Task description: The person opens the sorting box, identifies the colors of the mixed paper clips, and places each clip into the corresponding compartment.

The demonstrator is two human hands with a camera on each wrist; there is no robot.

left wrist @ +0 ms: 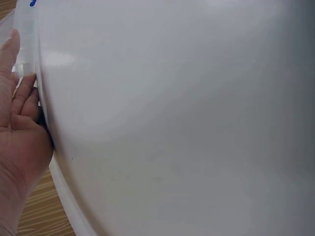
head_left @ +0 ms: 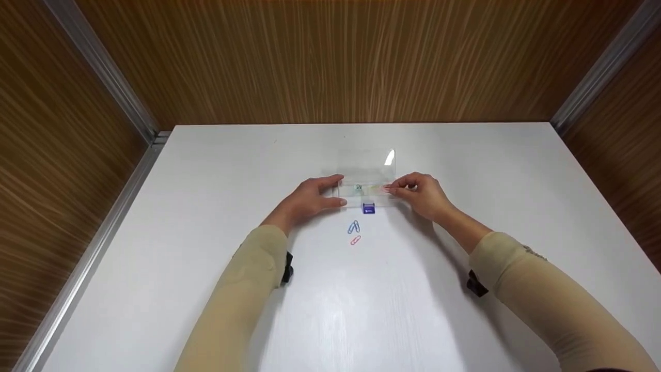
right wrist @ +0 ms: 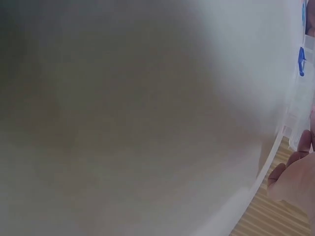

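1 clear plastic box (head_left: 365,181) sits open on the white table (head_left: 465,310), its lid (head_left: 367,159) tipped back, with 1 blue clasp (head_left: 368,208) at the front. The left hand (head_left: 309,199) holds the box's left end, fingers straight along it and thumb at the near side. The right hand (head_left: 424,194) has curled fingers at the box's right end, pinching 1 pinkish clip (head_left: 386,189) over the box. On the table just in front lie 2 paper clips: 1 blue (head_left: 353,227), 1 red (head_left: 355,240).
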